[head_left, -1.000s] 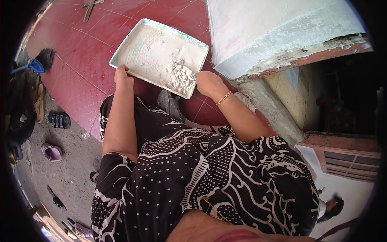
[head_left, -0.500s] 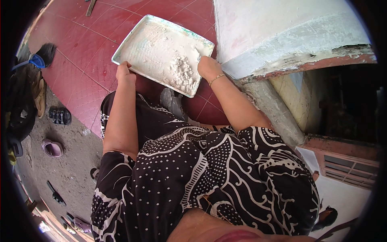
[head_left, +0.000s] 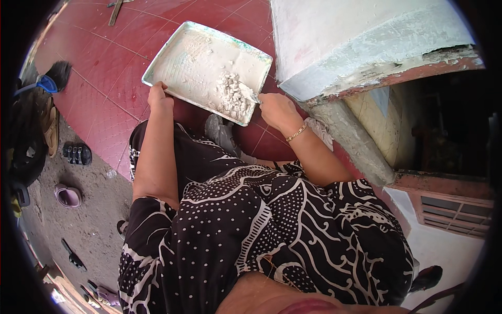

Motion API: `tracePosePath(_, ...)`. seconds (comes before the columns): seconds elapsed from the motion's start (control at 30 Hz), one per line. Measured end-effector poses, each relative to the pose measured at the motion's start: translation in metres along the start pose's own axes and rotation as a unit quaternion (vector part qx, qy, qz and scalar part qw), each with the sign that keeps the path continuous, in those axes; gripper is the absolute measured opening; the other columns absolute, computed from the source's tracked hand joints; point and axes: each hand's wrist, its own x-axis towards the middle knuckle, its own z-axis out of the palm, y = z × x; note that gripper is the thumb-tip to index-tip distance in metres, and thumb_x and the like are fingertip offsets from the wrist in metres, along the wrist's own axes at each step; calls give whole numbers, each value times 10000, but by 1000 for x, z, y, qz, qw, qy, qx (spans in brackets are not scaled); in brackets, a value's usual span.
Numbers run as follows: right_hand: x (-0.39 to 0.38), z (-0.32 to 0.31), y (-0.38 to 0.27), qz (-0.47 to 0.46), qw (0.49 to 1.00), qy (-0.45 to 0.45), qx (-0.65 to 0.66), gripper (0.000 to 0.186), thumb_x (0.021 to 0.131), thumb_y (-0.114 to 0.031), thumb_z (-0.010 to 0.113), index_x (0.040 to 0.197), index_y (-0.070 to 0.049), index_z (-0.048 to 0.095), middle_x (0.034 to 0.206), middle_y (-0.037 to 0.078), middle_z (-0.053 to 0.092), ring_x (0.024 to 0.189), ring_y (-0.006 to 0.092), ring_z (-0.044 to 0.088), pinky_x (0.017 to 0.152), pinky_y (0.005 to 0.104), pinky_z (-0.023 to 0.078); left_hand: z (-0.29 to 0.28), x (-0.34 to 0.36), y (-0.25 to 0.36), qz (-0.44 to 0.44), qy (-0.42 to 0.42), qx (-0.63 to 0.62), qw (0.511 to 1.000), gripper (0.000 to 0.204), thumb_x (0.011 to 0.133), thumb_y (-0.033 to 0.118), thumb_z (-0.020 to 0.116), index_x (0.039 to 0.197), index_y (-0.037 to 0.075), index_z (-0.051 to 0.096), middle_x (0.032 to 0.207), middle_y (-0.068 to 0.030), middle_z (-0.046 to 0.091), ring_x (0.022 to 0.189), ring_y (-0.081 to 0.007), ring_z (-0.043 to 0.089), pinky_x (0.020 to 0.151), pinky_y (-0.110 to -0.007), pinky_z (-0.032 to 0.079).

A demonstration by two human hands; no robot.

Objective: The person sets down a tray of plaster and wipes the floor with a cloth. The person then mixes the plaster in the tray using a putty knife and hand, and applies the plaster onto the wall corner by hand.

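Here, a scraper is clasped in the right hand, its blade among pale clumps; the tray is pinched at its near-left corner by the left hand. Over red tiles, the tray is best held level while clumps are pressed gently.

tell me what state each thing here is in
left hand: closed on the tray's near edge
right hand: closed round the scraper's handle
tray: smeared with paste, partly filled
scraper: blade in the lumps
paste lumps: heaped toward the tray's right side
purple clog: unworn, opening up
black sandal: unworn, straps up
wall: chipped along its lower edge
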Motion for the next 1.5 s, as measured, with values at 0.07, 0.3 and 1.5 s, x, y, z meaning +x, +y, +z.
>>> tracePosePath(0.07,2,-15,-2,-28,997,60,28,244,816,-191,429,816,-32,615,808,201,614,796,343,601,684,442,465,2,0,0,5,-1,5,1000,86,608,-62,488,691,-41,476,753,-95,438,728,-238,482,655,-372,431)
tracePosePath(0.3,43,16,-3,-47,995,83,-9,206,779,-121,424,817,-30,606,775,190,615,772,331,609,671,433,473,8,-9,-6,0,-26,-38,999,114,601,-87,472,701,-32,465,794,-100,446,756,-251,487,707,-378,437)
tracePosePath(1.5,104,4,53,-57,962,227,-139,338,722,-306,632,878,-6,640,878,207,610,863,308,592,772,405,460,9,-27,3,9,-45,-22,999,143,598,-79,460,729,-21,462,771,-108,461,732,-278,499,696,-379,439)
